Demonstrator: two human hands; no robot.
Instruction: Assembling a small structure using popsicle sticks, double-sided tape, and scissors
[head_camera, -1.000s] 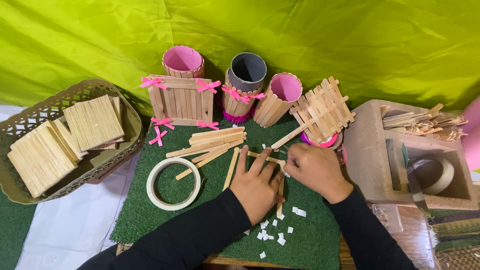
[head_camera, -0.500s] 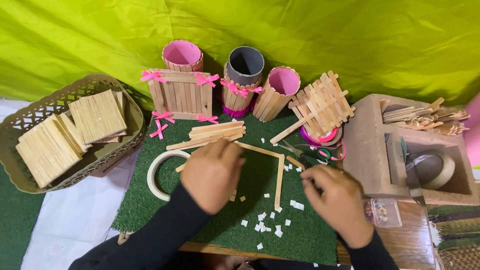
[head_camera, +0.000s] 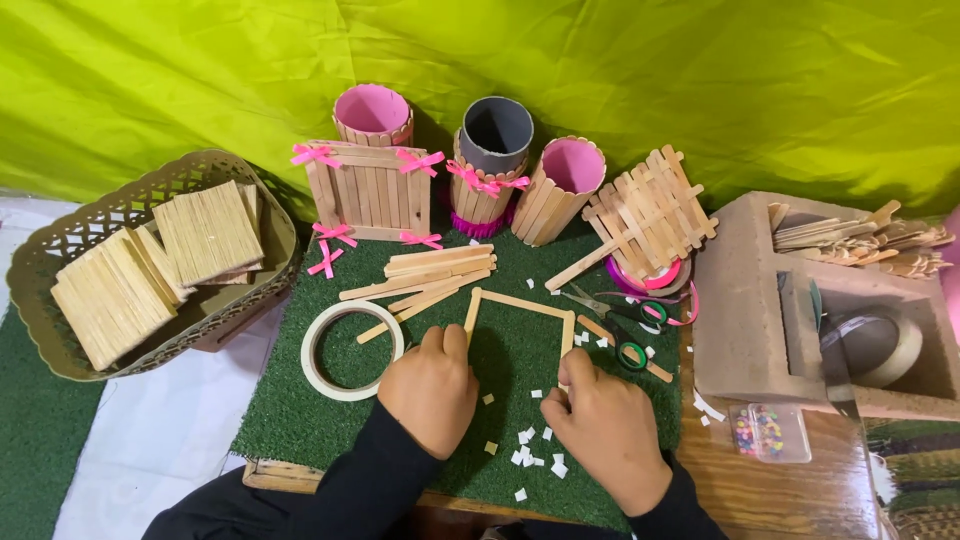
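Observation:
An open frame of three wooden craft sticks (head_camera: 523, 303) lies on a green turf mat (head_camera: 300, 420). My left hand (head_camera: 430, 388) rests with curled fingers on the lower end of the frame's left stick. My right hand (head_camera: 605, 432) pinches the lower end of the right stick with thumb and fingers. Small white paper bits (head_camera: 530, 455) are scattered on the mat between and below my hands. A pile of loose sticks (head_camera: 430, 275) lies just beyond the frame.
A roll of white tape (head_camera: 350, 350) lies left of my left hand, and scissors (head_camera: 622, 322) lie right of the frame. Behind stand stick-clad tubes (head_camera: 495, 140) and a small stick box (head_camera: 368, 190). A basket (head_camera: 40, 250) of stick bundles is left, a grey block (head_camera: 745, 300) right.
My left hand has drawn back off the frame's middle to its left stick. My right hand has come up from the lower right to the right stick's end.

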